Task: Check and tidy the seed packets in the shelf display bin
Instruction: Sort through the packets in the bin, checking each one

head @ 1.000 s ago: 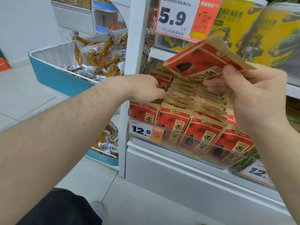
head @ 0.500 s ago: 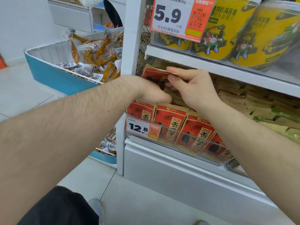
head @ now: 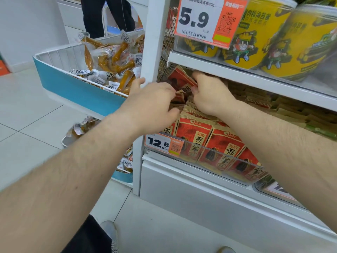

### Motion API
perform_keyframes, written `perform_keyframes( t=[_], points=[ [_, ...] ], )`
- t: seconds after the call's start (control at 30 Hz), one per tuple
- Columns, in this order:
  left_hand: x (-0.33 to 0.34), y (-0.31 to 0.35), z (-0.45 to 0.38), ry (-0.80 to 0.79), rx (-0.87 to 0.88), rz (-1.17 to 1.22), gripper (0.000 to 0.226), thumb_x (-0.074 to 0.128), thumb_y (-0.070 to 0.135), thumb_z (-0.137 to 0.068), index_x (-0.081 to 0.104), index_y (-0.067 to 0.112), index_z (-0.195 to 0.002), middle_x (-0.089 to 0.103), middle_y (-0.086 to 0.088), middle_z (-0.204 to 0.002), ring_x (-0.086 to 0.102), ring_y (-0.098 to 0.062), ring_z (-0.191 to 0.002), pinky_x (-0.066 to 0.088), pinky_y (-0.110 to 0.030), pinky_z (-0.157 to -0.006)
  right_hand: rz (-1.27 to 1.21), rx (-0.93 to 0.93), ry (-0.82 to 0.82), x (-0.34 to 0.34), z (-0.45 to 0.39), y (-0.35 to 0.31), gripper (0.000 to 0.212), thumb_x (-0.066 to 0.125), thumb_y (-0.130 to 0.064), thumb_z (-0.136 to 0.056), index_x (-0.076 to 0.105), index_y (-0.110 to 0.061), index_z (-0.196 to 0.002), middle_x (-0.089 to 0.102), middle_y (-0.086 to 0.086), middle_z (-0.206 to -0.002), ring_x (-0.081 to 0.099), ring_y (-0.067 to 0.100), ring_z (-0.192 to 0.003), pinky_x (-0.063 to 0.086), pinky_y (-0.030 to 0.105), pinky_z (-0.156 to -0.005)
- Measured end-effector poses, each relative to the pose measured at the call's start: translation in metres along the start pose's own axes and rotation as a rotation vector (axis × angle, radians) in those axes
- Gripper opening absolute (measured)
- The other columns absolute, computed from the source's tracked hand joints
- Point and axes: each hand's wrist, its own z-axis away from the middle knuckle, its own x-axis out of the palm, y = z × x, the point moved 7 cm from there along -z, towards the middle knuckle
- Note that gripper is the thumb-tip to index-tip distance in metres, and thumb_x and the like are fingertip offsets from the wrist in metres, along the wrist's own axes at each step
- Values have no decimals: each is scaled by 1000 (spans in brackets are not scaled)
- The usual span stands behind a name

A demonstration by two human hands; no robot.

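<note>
A white shop shelf unit (head: pixel 155 39) stands on a pale tiled floor (head: pixel 27 110), with a blue-and-white snack basket (head: pixel 73 86) to its left and yellow canisters (head: pixel 259 33) on the shelf above. Since a second ago, the red seed packet (head: pixel 179 79) has moved from mid-air into the back-left of the display bin (head: pixel 209 154). The right hand (head: pixel 211 94) pinches it there. The left hand (head: pixel 155 101) rests among the stacked packets (head: pixel 198 132); its fingers are hidden, so its grip cannot be told.

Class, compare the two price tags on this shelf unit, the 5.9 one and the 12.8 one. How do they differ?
The 5.9 tag hangs on the upper shelf before yellow tubs; the 12.8 tag sits lower, on the seed packets' bin. The 5.9 tag looks larger. Both are white with an orange QR panel.
</note>
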Motion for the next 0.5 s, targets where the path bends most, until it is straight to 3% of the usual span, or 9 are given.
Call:
perform_keyframes(
  t=[0.1, 0.2, 0.27, 0.37, 0.5],
  points=[
    [-26, -10, 30, 484, 9, 118, 18, 63, 7, -84, 75, 18, -93, 72, 7, -106, 64, -18, -100, 25, -34, -89, 81, -37, -28, -4, 3, -9, 30, 47, -7, -94, 48, -12, -124, 62, 16, -116, 58, 36, -102, 48, 39, -79],
    [-45, -22, 55, 806, -21, 220, 23, 60, -8, -78, 69, 13, -77, 73, 4, -88, 64, -16, -88, 33, -35, -85, 203, -87, -48, -8, 6, -22, 30, 46, -5, -91, 46, -13, -119, 59, 13, -99, 52, 32, -85, 45, 41, -73],
    [-49, -30, 64, 899, -63, 300, 25, 55, -12, -75, 60, 12, -77, 68, -4, -83, 61, -21, -86, 39, -39, -82, 282, -124, -77, -7, 10, -32, 26, 46, -7, -90, 46, -15, -115, 53, 7, -95, 47, 28, -84, 43, 42, -75],
    [-45, -45, 71, 956, -132, 502, 29, 50, -9, -84, 46, 19, -92, 59, -5, -92, 59, -29, -90, 45, -37, -83, 266, -81, -138, -1, 4, -37, 29, 45, -9, -90, 50, -17, -117, 52, 4, -98, 51, 28, -93, 41, 42, -82],
    [-43, -48, 74, 956, -151, 620, 18, 49, -9, -88, 48, -2, -105, 52, -3, -99, 56, -11, -93, 44, -19, -87, 66, 130, -290, 15, -26, -13, 38, 41, -14, -96, 52, -14, -132, 57, 13, -131, 53, 31, -116, 43, 35, -93]
  ],
)
